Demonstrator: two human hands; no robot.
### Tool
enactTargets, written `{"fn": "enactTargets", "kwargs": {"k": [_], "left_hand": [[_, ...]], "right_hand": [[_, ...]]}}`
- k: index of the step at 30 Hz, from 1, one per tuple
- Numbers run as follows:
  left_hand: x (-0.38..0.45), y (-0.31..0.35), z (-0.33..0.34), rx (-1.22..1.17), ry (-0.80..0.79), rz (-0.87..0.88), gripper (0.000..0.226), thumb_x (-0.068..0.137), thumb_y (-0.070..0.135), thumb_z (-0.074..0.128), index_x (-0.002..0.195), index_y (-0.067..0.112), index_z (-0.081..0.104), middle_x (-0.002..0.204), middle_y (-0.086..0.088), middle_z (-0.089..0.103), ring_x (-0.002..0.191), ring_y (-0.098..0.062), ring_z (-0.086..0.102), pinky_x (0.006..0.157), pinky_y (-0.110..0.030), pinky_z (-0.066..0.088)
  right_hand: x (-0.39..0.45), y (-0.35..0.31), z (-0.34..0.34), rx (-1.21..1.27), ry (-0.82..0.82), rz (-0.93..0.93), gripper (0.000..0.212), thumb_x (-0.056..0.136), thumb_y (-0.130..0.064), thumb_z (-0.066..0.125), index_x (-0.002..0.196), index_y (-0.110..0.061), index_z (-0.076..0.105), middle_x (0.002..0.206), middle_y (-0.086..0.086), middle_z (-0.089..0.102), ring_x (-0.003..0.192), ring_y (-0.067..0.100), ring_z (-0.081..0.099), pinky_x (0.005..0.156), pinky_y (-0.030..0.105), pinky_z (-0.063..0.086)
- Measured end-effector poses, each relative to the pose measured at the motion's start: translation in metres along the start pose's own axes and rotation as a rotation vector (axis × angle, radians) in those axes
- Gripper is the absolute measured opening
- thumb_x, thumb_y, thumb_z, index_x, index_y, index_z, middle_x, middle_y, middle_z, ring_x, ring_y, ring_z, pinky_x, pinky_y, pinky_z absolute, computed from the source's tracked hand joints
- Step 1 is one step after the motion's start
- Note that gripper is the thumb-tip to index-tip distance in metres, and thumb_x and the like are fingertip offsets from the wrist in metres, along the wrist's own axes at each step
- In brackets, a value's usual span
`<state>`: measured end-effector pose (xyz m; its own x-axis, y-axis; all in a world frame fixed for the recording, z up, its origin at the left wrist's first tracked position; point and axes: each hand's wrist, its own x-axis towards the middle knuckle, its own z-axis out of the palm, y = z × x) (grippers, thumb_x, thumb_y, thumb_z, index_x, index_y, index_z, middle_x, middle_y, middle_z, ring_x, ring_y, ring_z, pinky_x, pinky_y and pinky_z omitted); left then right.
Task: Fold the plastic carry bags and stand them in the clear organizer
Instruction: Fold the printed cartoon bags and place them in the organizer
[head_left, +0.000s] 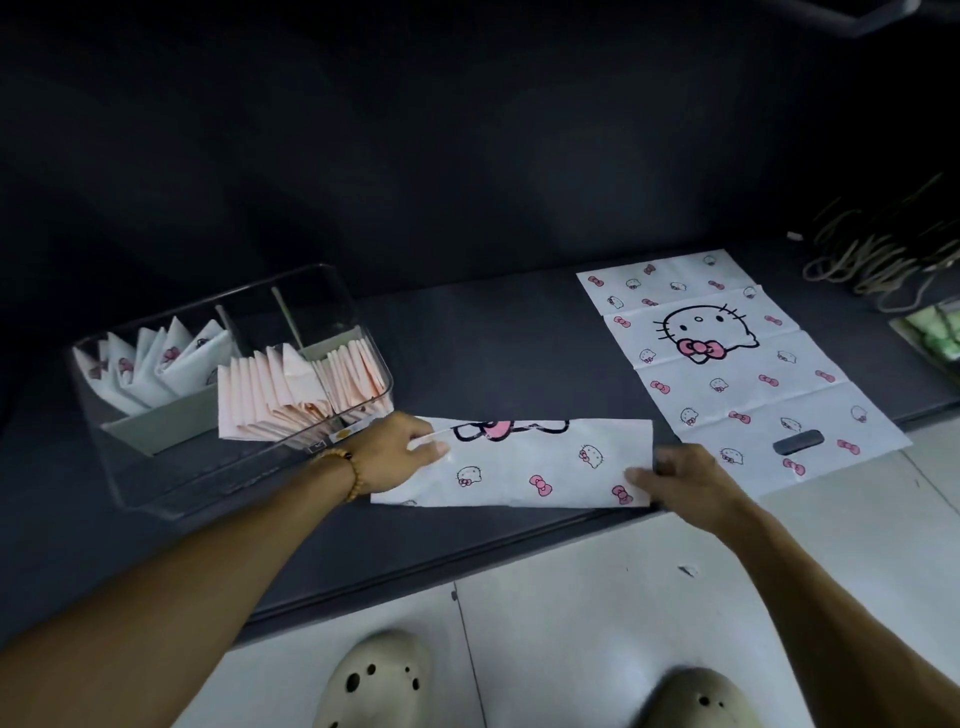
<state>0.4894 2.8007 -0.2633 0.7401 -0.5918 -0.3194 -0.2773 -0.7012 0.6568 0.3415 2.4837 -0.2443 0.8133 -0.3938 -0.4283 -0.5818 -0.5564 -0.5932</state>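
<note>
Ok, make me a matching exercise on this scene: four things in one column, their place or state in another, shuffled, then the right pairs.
Things:
1. folded strip bag
2. flat bag
3. peach folded bags
4. clear organizer

States:
A. lies fully spread, right of the hands
B. stands at the left of the counter
C. held at both ends by left hand and right hand
D. stand inside the divided box

Pairs: 1-C, 2-A, 3-D, 4-B

You have two hands in view, left hand (400, 451) and right hand (680, 480), two printed bags, one folded strip (519, 465) and one flat bag (737, 364), one clear organizer (130, 462), two pale shoes (379, 680)
</note>
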Motion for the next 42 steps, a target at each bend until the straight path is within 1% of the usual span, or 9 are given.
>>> {"fn": "enactTargets", "kwargs": {"k": [5, 12, 18, 22, 27, 31, 34, 38, 42], "left_hand": [[-0.002, -0.022, 0.004, -0.114, 0.118, -0.193, 0.012, 0.086, 0.029, 0.065, 0.082, 0.018, 0.068, 0.083, 0.007, 0.068, 0.083, -0.015, 0.065, 0.069, -0.022, 0.049], [-0.007, -0.021, 0.028, -0.023, 0.349, -0.322, 0.041, 0.086, 0.039, 0.064, 0.060, 0.017, 0.040, 0.068, -0.009, 0.052, 0.069, -0.029, 0.053, 0.060, -0.032, 0.037], [-0.012, 0.003, 0.035, 0.363, 0.457, -0.376, 0.038, 0.088, 0.041, 0.059, 0.107, 0.010, 0.050, 0.104, -0.017, 0.064, 0.097, -0.039, 0.060, 0.070, -0.041, 0.048], [-0.017, 0.012, 0.042, 0.665, 0.495, -0.061, 0.064, 0.070, 0.000, 0.069, 0.131, 0.003, 0.049, 0.132, -0.017, 0.050, 0.114, -0.037, 0.051, 0.082, -0.045, 0.052], [-0.012, -0.002, 0.059, 0.639, 0.106, 0.219, 0.057, 0.099, 0.014, 0.027, 0.151, 0.012, 0.004, 0.160, -0.002, -0.001, 0.147, -0.017, -0.006, 0.116, -0.028, -0.009], [-0.008, -0.012, 0.053, 0.645, 0.031, 0.195, 0.057, 0.102, 0.035, 0.018, 0.151, 0.017, -0.005, 0.158, 0.003, -0.014, 0.144, -0.013, -0.018, 0.113, -0.027, -0.016], [-0.007, -0.012, 0.053, 0.710, 0.039, 0.195, 0.061, 0.100, 0.042, 0.015, 0.151, 0.017, -0.006, 0.158, 0.002, -0.016, 0.144, -0.015, -0.019, 0.116, -0.032, -0.014], [-0.010, -0.014, 0.055, 0.729, 0.019, 0.193, 0.069, 0.097, 0.049, 0.014, 0.149, 0.015, -0.015, 0.158, -0.002, -0.018, 0.142, -0.016, -0.024, 0.115, -0.033, -0.015], [-0.008, -0.020, 0.050, 0.735, 0.018, 0.231, 0.074, 0.097, 0.052, 0.019, 0.148, 0.011, -0.016, 0.157, -0.005, -0.019, 0.137, -0.013, -0.031, 0.112, -0.031, -0.019]], "right_hand": [[0.010, -0.001, 0.024, -0.185, 0.220, 0.088, 0.032, 0.084, -0.022, 0.060, 0.061, -0.007, 0.043, 0.057, 0.007, 0.043, 0.056, 0.023, 0.038, 0.053, 0.029, 0.032], [0.006, 0.002, 0.031, -0.111, 0.271, 0.099, 0.023, 0.067, -0.007, 0.067, 0.059, 0.000, 0.047, 0.057, 0.013, 0.036, 0.061, 0.031, 0.027, 0.055, 0.029, 0.027], [0.006, 0.001, 0.029, -0.116, 0.262, 0.105, 0.027, 0.066, -0.007, 0.067, 0.054, -0.008, 0.043, 0.052, 0.001, 0.031, 0.054, 0.019, 0.023, 0.049, 0.027, 0.023], [0.007, 0.001, 0.028, -0.114, 0.264, 0.101, 0.037, 0.065, -0.007, 0.067, 0.050, -0.013, 0.033, 0.045, -0.003, 0.024, 0.053, 0.017, 0.020, 0.047, 0.026, 0.022], [0.007, -0.002, 0.028, -0.130, 0.260, 0.085, 0.028, 0.068, -0.007, 0.065, 0.056, -0.013, 0.040, 0.050, -0.001, 0.036, 0.053, 0.020, 0.031, 0.048, 0.027, 0.029], [0.002, -0.018, 0.029, -0.438, 0.292, 0.014, 0.036, 0.073, -0.011, 0.065, 0.107, -0.009, 0.055, 0.102, 0.010, 0.058, 0.092, 0.033, 0.052, 0.074, 0.035, 0.046], [-0.004, -0.053, 0.066, -0.576, 0.429, -0.370, 0.041, 0.079, -0.016, 0.066, 0.118, -0.003, 0.058, 0.123, 0.018, 0.055, 0.113, 0.039, 0.051, 0.093, 0.042, 0.044], [-0.003, -0.098, 0.146, -0.408, 0.108, -0.520, 0.057, 0.095, -0.019, 0.044, 0.147, -0.004, 0.029, 0.157, 0.014, 0.022, 0.146, 0.027, 0.015, 0.120, 0.038, 0.012], [0.002, -0.072, 0.158, -0.602, 0.121, -0.482, 0.059, 0.100, -0.043, 0.015, 0.153, -0.020, 0.010, 0.162, 0.001, 0.004, 0.148, 0.020, -0.002, 0.119, 0.042, 0.002]]}}
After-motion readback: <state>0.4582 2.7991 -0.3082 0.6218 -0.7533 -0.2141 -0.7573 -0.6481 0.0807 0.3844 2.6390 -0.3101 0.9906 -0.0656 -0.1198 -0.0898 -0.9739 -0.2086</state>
